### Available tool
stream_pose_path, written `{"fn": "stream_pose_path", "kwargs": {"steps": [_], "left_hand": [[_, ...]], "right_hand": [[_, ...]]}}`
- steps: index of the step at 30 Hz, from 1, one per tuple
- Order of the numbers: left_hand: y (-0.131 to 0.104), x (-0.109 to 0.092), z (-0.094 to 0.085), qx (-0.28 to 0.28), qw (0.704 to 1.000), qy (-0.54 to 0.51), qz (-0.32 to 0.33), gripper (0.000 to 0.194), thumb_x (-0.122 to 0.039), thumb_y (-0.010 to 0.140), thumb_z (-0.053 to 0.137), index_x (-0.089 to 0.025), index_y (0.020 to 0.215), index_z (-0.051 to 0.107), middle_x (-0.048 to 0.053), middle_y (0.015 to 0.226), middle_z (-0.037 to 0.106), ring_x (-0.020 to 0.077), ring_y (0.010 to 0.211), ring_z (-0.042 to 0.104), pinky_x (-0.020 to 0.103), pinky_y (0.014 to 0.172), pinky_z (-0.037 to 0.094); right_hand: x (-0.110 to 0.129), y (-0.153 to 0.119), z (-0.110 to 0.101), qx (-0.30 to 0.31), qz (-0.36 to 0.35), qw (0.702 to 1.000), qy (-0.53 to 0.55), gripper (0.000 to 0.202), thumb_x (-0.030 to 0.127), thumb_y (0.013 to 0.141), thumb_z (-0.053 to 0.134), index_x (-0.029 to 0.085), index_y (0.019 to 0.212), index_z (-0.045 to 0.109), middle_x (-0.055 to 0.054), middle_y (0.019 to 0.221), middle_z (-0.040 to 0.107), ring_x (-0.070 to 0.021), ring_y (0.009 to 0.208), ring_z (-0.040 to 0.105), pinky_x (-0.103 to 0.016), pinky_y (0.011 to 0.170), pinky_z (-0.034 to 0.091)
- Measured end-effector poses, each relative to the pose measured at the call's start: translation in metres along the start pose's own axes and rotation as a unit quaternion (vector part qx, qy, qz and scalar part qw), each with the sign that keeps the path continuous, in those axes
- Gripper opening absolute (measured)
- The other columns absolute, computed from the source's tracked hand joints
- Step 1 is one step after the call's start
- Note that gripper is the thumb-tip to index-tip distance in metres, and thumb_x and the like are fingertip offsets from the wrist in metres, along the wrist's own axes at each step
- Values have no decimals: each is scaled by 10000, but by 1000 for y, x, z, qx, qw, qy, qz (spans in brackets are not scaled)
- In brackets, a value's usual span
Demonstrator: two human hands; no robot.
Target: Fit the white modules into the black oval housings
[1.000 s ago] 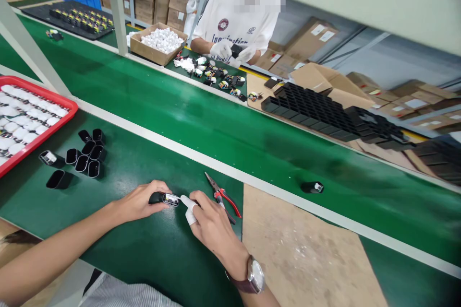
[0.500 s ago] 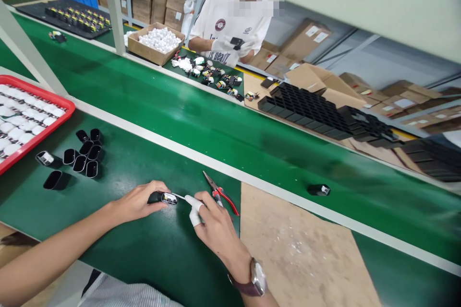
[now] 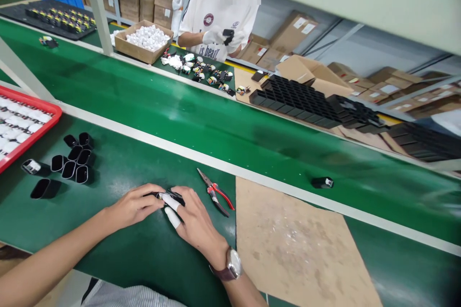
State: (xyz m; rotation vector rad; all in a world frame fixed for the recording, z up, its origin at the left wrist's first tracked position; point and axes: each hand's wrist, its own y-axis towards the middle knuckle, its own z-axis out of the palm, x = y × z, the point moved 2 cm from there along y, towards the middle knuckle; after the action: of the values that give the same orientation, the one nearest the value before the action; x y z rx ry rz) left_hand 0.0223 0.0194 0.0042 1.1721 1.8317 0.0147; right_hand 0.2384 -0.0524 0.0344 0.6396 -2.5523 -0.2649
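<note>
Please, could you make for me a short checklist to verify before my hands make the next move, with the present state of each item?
1. Left hand has its grip on the black casing: ok, fingers and thumb close around it.
2. Right hand at the casing: ok, a covered fingertip is at its opening.
3. Parts inside seated properly: cannot tell, fingers hide most of the opening.
4. White finger covers on both hands: not ok, they show only on the right.
5. Pliers apart from the hands: ok, they lie beyond the right hand.
6. Loose casings away from both hands: ok.
</note>
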Motion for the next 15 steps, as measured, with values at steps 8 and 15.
{"fn": "stream_pose_path", "kwargs": {"steps": [8,15], "left_hand": [[0,3,2,-50,980,-133,-137,82,-268,1014,688,-207,997,741,113,1203,775,238,1055,759,373,896,626],[4,16,-14,-216,800,-410,-381,376,-456,790,914,-149,870,711,82,863,808,204,758,772,358,742,647]], "right_hand": [[-5,-8,-3,0,33,999,44,443,240,1076,557,252,1515,498,-126,1364,647,-257,1221,622,-479,1017,570],[-26,-62,4,-88,80,988,-102,373,137,1021,553,179,1389,598,-139,1269,673,-276,1092,666,-467,944,605]]}}
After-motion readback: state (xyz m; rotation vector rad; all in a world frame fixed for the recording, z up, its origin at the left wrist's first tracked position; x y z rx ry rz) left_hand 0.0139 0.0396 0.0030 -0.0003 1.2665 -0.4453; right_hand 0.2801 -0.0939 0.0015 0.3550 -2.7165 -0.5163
